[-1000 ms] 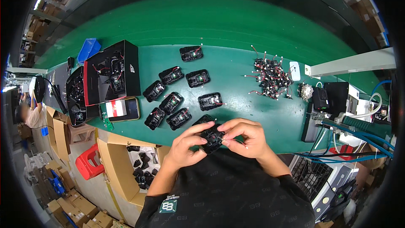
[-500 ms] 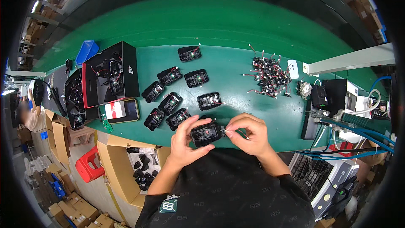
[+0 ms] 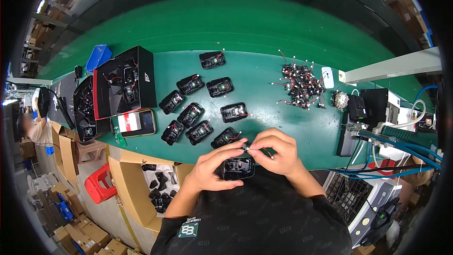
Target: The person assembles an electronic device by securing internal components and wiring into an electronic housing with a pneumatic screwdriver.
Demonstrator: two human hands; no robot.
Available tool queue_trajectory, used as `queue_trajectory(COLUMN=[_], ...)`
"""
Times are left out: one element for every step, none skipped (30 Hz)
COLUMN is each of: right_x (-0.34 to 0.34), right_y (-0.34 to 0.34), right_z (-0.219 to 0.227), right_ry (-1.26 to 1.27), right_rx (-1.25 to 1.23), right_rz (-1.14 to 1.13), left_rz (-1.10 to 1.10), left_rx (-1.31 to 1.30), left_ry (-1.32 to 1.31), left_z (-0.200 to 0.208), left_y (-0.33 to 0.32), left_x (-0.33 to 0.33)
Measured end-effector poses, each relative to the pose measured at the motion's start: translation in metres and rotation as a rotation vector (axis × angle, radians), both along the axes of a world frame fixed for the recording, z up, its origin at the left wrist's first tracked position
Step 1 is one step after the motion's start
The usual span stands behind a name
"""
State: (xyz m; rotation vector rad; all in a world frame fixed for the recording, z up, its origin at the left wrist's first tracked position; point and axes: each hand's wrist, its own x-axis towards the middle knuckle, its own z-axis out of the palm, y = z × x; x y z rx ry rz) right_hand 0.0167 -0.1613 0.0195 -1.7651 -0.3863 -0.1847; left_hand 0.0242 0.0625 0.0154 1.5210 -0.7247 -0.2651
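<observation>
My left hand (image 3: 213, 170) grips a black plastic housing (image 3: 238, 169), an open shell with moulded recesses, at the table's front edge. Above it, my right hand (image 3: 277, 151) pinches a small part with a wire lead (image 3: 247, 147); the fingertips hide most of it. The left index fingertip meets the right fingers at this part. Just beyond the left fingers lies another black housing (image 3: 225, 138) with a red wire. Several more such housings (image 3: 191, 114) with small green boards and wires are spread over the green table (image 3: 264, 85).
A pile of small black parts with red wires (image 3: 302, 85) lies at the right back, beside a small heap of silvery pieces (image 3: 339, 99). Blue hoses (image 3: 406, 147) and equipment stand right. At left are a black box (image 3: 146, 89), a phone (image 3: 148, 122) and a cardboard carton (image 3: 127, 184).
The held housing has moved toward me and slightly right. The small part has shifted up off the housing's end, between both hands' fingertips. The housing beyond my left hand is now uncovered.
</observation>
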Motion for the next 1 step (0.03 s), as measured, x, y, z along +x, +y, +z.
queue_trajectory(right_x=[0.0002], right_y=[0.0006], right_z=[-0.0033], right_ry=[-0.077], right_rx=[-0.031], right_rz=[-0.020], left_rz=[-0.009], left_rx=[0.014], left_ry=[0.018], left_z=[0.0000], left_y=[0.0018], left_x=[0.0003])
